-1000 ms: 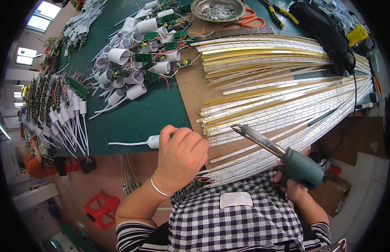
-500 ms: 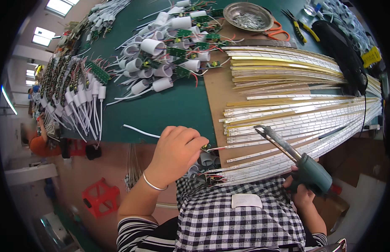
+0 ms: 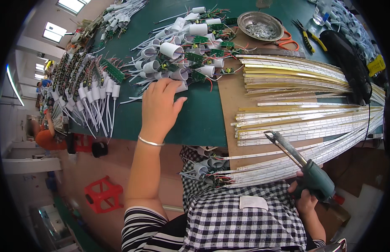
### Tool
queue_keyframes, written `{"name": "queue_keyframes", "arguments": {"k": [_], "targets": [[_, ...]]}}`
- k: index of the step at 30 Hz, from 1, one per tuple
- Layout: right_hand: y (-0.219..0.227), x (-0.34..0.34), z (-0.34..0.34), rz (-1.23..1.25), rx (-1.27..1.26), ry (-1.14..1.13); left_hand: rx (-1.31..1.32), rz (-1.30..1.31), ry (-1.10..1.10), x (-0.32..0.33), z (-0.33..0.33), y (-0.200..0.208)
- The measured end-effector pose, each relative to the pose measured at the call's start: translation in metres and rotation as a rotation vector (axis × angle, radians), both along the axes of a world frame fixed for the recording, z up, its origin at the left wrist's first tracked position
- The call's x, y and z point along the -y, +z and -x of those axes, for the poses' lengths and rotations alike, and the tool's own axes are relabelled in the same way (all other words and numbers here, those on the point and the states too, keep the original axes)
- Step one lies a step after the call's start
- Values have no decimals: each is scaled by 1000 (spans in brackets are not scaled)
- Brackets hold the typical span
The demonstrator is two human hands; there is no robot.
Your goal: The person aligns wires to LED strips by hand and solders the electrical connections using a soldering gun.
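My left hand (image 3: 160, 105) is over the green table at the near edge of a pile of white plastic caps (image 3: 170, 50) with wires and small green circuit boards. Its thumb stands apart from the fingers, whose tips reach one white cap (image 3: 182, 86) and partly cover it. My right hand (image 3: 304, 200) grips a green-handled soldering gun (image 3: 317, 181), its metal tip up over the LED strips (image 3: 287, 135). Several grey-white caps with red and white wires (image 3: 203, 168) lie at the strip ends by my checked apron (image 3: 241, 227).
A metal bowl of solder bits (image 3: 260, 26), orange-handled scissors (image 3: 287, 43) and yellow-black pliers (image 3: 307, 37) lie at the back. More LED strips (image 3: 287, 73) rest on brown board beside a black object (image 3: 348, 63). Wired caps (image 3: 96, 94) hang at the left table edge; a red stool (image 3: 104, 195) stands below.
My left hand has left the strip end near my apron and moved up and away to the cap pile. The right hand still holds the soldering gun in much the same place.
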State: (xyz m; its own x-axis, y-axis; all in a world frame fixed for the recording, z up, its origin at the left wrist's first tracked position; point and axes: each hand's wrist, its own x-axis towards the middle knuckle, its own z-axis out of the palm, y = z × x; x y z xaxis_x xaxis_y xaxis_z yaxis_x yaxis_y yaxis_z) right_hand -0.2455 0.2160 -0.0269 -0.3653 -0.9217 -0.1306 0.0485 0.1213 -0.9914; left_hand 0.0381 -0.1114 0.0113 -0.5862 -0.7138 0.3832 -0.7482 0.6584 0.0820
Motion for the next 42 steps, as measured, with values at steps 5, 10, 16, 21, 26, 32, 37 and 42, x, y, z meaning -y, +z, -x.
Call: {"name": "queue_keyframes", "arguments": {"k": [5, 10, 16, 21, 26, 32, 37, 42], "targets": [[1, -4, 2, -25, 21, 6, 31, 56, 39, 15, -4, -21], [0, 0, -4, -1, 23, -26, 24, 16, 78, 7, -6, -17], [-1, -5, 1, -25, 65, 22, 113, -349, -147, -25, -41, 9], [3, 3, 3, -41, 20, 54, 210, -406, -4, -32, -63, 20], [0, 5, -3, 21, -3, 21, 169, -310, -115, -45, -37, 27], [2, 4, -5, -2, 15, -23, 6, -229, -177, -49, -12, -1], [1, 1, -3, 1, 37, 39, -17, -98, -177, -56, -1, -17], [-2, -4, -5, 14, 32, -32, -122, -157, -208, -62, 10, -17]]}}
